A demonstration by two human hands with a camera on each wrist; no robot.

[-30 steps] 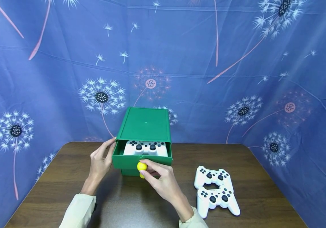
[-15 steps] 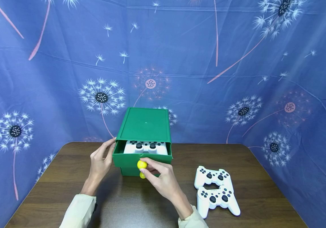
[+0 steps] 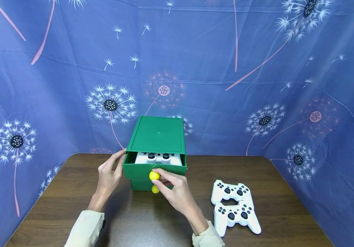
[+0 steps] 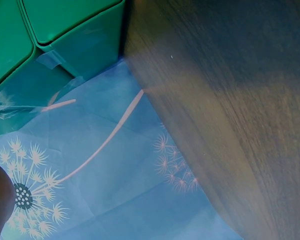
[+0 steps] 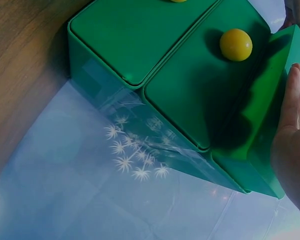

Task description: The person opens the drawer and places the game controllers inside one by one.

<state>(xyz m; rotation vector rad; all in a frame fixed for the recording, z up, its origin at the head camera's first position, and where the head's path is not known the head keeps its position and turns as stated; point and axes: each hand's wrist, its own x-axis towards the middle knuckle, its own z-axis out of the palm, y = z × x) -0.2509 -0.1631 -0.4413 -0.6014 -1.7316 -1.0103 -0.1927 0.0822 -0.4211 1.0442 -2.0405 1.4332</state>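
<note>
Nearest the person, the cuffs of two pale cream sleeves (image 3: 85,228) reach in over a dark brown wood-grain table (image 3: 278,192) toward a green plastic drawer cabinet (image 3: 158,133). To the right of and nearer than the cabinet lie two white plastic game controllers with black thumbsticks, the near controller (image 3: 237,212) touching the far controller (image 3: 232,188) behind it. Small dark lettering on the near controller is too fine to read.

At the cabinet's front, the right hand (image 3: 175,192) has thumb and fingertips clamped on a glossy yellow ball-shaped knob (image 3: 154,175), fixed to the front of the green upper drawer (image 3: 139,171). That drawer stands partly out of the cabinet; a second yellow knob (image 3: 155,189) shows on a closed front below, just under the hand.

At the cabinet's left side, the left hand (image 3: 108,176) has its fingers apart from the thumb, fingertips resting against the side. Inside the upper drawer, beyond the right hand, sits a third white controller (image 3: 158,158), partly hidden. Behind the cabinet hangs blue cloth (image 3: 214,51) printed with white and pink dandelions.
</note>
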